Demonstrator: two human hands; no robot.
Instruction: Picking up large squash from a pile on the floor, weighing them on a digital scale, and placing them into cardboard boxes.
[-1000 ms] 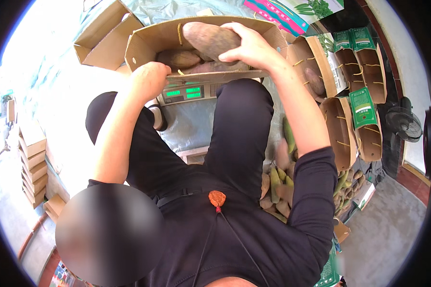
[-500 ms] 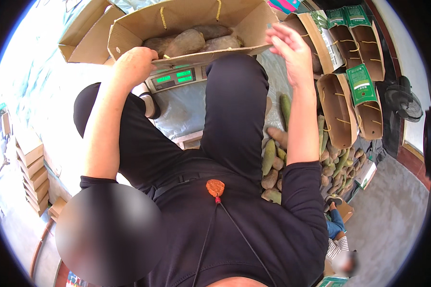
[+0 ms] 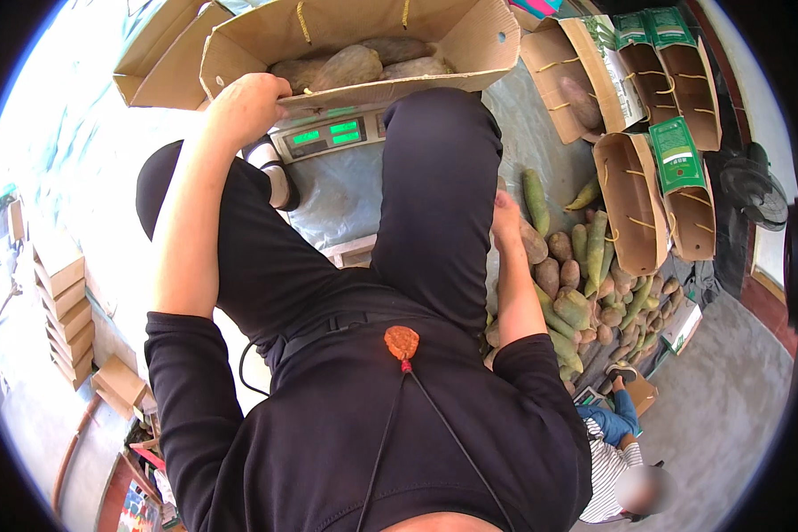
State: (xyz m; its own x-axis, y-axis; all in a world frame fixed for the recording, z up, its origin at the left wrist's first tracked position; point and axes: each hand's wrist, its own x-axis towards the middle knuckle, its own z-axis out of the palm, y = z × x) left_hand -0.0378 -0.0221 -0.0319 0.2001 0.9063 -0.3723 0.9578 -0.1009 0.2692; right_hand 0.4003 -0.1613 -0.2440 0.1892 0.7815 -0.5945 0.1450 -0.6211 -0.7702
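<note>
A cardboard box (image 3: 434,89) with yellow rope handles rests on a digital scale (image 3: 326,135) with lit green displays. Inside it lie several large brown oblong root vegetables (image 3: 350,68). The fingers of my left hand (image 3: 250,105) are wrapped over the box's near rim at its left end. Down beside my right knee is my right hand (image 3: 506,220), close to a brown root vegetable (image 3: 532,241). My leg partly hides its fingers, so whether it grips anything does not show. A pile of long green vegetables (image 3: 597,244) and brown ones (image 3: 548,277) spreads to the right of it.
More open cardboard boxes (image 3: 631,204) stand at the right, one with a brown root vegetable (image 3: 580,102) inside. Beyond them is a black fan (image 3: 754,188). Folded cartons (image 3: 66,310) are stacked at the left. Another person (image 3: 616,457) is at the lower right.
My right hand has left the box's right end and come down beside my right knee, near the pile. My left hand stays on the box's rim.
</note>
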